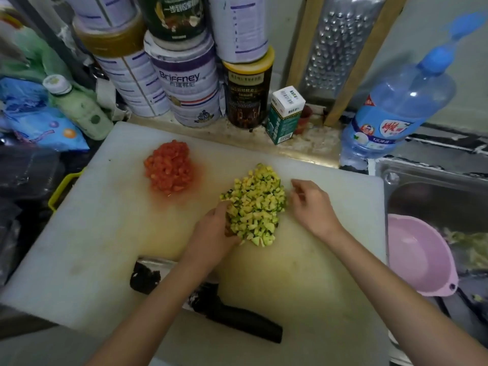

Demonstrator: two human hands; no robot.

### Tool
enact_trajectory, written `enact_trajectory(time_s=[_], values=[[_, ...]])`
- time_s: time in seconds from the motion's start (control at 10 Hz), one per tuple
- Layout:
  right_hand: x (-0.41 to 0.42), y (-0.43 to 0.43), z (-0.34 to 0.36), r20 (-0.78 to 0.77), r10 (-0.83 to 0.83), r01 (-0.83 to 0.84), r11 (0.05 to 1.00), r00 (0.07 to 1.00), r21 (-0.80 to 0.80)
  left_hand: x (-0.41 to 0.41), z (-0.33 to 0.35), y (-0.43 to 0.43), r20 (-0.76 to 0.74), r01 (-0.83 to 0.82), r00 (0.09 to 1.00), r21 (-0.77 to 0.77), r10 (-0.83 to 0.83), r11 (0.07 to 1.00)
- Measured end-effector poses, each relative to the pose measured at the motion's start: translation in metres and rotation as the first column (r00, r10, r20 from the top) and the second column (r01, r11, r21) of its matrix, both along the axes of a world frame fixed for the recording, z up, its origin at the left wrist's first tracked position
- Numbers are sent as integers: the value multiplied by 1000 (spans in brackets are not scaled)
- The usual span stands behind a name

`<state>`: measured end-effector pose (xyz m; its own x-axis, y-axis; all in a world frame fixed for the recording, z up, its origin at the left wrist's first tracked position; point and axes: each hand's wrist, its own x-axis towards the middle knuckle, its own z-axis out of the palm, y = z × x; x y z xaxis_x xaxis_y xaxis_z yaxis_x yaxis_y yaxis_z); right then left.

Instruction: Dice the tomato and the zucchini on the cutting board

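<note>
Diced tomato and zucchini lie in two heaps on the cutting board (79, 233), with both hands at the zucchini.

Head view: the diced zucchini (256, 204) sits near the board's middle, and the diced tomato (169, 167) lies apart from it toward the board's far left. The left hand (214, 228) is cupped against the near-left side of the zucchini heap, its fingers loose and holding nothing. The right hand (311, 204) hovers just beside the heap's right side, fingers relaxed, slightly bent and empty. A black-handled knife (237, 320) lies on the board's near edge, partly under the left forearm. A pink bowl (414, 257) sits right of the board, and tins (184, 83) stand on the counter behind it.
</note>
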<state>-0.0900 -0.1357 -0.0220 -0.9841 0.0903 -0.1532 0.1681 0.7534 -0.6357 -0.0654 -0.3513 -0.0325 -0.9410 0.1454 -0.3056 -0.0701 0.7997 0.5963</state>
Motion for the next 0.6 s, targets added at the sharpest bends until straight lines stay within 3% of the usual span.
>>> enact_trajectory(time_s=[0.1, 0.4, 0.6], values=[[-5, -12, -6, 26, 102, -100, 993, 994, -61, 1, -1, 1, -6, -23, 1000, 8, 23, 1000], [10, -14, 8, 10, 137, -135, 984, 990, -119, 2, 5, -16, 7, 28, 1000, 71, -28, 997], [31, -24, 48, 13, 85, -77, 951, 996, -299, 6, 31, -38, -70, -2, 998, 46, 5, 999]])
